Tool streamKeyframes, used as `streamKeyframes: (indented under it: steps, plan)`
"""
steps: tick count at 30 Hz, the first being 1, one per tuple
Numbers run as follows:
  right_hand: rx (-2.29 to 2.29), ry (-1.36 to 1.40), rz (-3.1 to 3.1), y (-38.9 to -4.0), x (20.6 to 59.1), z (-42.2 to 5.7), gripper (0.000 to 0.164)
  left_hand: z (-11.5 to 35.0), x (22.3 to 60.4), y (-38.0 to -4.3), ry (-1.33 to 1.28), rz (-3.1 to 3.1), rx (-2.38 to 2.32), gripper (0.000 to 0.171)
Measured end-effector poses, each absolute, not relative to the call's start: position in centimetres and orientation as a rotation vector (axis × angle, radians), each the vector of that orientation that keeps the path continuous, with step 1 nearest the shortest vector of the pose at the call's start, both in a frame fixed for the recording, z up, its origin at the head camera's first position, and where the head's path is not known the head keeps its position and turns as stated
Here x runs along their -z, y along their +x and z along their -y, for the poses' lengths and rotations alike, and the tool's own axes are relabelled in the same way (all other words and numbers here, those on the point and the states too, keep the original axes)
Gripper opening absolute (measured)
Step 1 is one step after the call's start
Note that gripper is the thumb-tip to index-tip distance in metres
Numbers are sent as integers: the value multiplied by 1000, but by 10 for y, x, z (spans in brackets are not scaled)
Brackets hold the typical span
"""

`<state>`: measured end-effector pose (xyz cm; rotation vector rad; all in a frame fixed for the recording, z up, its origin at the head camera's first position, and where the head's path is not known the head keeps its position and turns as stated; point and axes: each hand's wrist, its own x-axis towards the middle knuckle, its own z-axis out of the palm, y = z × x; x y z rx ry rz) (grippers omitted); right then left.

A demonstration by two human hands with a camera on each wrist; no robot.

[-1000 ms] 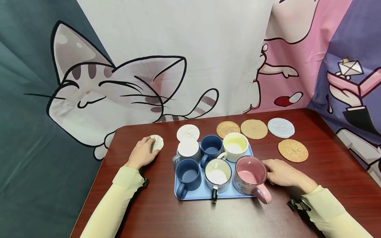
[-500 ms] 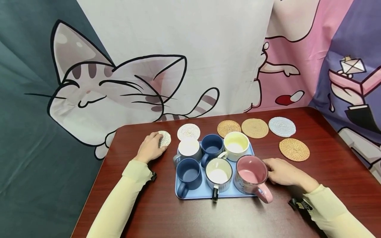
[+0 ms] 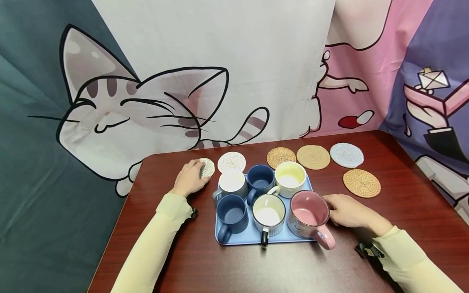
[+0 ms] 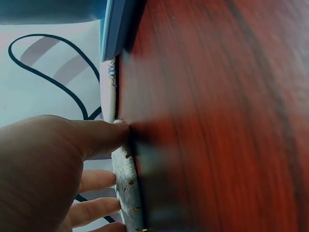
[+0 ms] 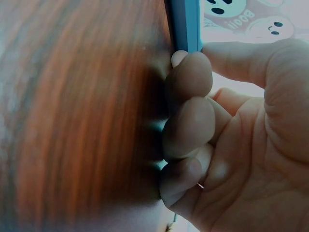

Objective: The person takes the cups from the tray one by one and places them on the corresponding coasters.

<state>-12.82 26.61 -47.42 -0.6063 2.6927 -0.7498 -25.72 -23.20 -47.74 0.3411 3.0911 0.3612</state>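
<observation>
My left hand point(image 3: 189, 178) lies on a small round white woven coaster point(image 3: 207, 168), gripping it between thumb and fingers flat against the table. In the left wrist view the thumb meets the edge of this coaster point(image 4: 126, 188), with the fingers further along it. My right hand point(image 3: 353, 211) is at the right side of a blue tray point(image 3: 249, 238), beside the pink mug point(image 3: 307, 215). In the right wrist view its fingers are curled, and thumb and forefinger pinch the tray's edge point(image 5: 187, 24).
On the tray also stand a grey-and-white mug point(image 3: 233, 183), two dark blue mugs point(image 3: 231, 213), a yellow mug point(image 3: 289, 181) and a white mug with a black handle point(image 3: 268, 215). Behind lie a white coaster point(image 3: 231, 162), several tan ones point(image 3: 313, 157) and a pale blue one point(image 3: 346, 155).
My left hand has slid the small white coaster right and slightly back, closer to the larger white coaster. The right hand and the tray have stayed put.
</observation>
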Motion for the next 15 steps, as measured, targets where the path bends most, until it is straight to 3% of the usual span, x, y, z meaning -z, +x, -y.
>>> streamKeyframes:
  steps: [15]
  plan:
    - [729, -619, -2711, -129, 474, -266, 18, 225, 478, -261, 341, -3086, -363, 62]
